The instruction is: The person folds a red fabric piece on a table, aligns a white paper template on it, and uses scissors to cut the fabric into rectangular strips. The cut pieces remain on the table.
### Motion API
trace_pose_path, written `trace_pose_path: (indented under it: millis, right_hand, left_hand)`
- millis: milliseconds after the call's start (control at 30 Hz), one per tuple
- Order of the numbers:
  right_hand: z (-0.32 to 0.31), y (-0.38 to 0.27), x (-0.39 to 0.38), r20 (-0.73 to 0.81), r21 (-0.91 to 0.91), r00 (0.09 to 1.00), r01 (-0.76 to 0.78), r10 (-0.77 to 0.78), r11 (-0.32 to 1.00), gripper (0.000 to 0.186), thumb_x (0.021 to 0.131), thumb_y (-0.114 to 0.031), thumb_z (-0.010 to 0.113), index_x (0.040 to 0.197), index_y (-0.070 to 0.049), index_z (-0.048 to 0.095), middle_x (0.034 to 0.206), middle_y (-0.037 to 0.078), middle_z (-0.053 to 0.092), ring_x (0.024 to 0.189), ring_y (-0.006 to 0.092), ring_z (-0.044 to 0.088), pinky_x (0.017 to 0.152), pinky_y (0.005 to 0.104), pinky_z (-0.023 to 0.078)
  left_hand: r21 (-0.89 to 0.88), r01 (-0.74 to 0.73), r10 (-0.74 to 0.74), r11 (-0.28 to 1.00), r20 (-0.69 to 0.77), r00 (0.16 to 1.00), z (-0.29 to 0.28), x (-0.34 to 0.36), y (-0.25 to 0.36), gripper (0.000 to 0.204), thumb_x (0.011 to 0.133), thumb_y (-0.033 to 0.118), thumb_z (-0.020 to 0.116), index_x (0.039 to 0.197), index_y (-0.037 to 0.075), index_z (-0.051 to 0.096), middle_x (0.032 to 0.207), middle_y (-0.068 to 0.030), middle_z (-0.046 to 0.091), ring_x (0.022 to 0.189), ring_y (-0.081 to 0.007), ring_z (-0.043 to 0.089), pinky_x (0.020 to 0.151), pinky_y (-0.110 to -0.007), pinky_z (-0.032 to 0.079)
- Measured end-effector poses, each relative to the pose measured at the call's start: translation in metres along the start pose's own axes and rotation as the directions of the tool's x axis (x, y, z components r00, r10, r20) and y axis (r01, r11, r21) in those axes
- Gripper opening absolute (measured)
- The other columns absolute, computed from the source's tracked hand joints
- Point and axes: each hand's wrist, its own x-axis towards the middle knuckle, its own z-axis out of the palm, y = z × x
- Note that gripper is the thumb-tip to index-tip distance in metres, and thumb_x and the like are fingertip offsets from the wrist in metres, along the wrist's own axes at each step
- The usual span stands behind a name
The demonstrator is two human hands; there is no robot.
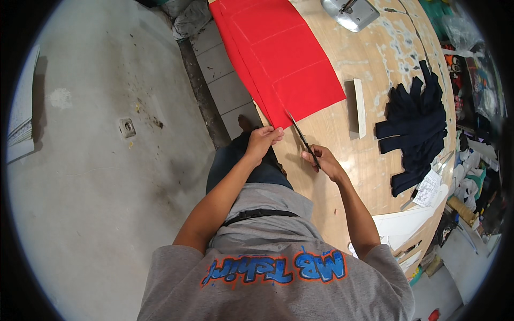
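Observation:
Red fabric with faint pale chalk lines lies over the far part of the wooden table, its near edge toward me. My left hand pinches the near left corner of this fabric at the table's edge. In my right hand is a pair of scissors with dark handles, my fingers closed around them. The blades point away from me and reach the fabric's near edge, just right of my left hand. Whether the blades are apart is too small to tell.
A white box-shaped piece stands right of the fabric. Dark navy fabric strips lie piled farther right, with papers nearby. The metal base of some device sits at the far edge. A wall with a socket rises at left.

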Motion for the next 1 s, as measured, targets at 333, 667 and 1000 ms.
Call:
trace_pose_path:
  millis: [333,667,1000]
  right_hand:
    - [0.0,0.005,0.006,-0.021,-0.022,1.0,0.021,-0.021,1.0,0.061,0.09,-0.066,0.087,0.096,-0.009,0.068,0.074,-0.006,0.053,0.063,0.0081,0.051,0.057,0.0281,0.039]
    - [0.004,0.006,0.004,-0.026,0.08,0.999,0.022,-0.02,0.997,0.054,0.092,-0.061,0.089,0.088,-0.012,0.066,0.07,-0.007,0.049,0.059,0.006,0.046,0.053,0.0274,0.033]
    - [-0.003,0.01,0.0,-0.017,0.032,0.999,-0.028,0.028,0.999,0.053,0.092,-0.056,0.091,0.081,-0.015,0.058,0.068,-0.007,0.05,0.057,0.0061,0.047,0.052,0.0275,0.034]
  left_hand:
    - [0.019,0.011,-0.011,1.0,-0.006,1.0,0.001,-0.005,0.005,0.037,0.107,0.031,0.078,0.124,-0.002,0.078,0.115,-0.0082,0.083,0.107,-0.0145,0.076,0.095,-0.029,0.054]
    - [0.066,0.013,-0.013,0.998,0.003,1.0,-0.002,-0.003,0.003,0.042,0.109,0.037,0.075,0.128,-0.001,0.077,0.12,-0.0095,0.082,0.11,-0.0158,0.076,0.099,-0.03,0.055]
    - [0.036,-0.013,0.013,0.999,-0.02,1.0,0.0,0.0,0.0,0.036,0.107,0.028,0.078,0.123,-0.005,0.078,0.111,-0.01,0.084,0.1,-0.0137,0.076,0.087,-0.028,0.055]
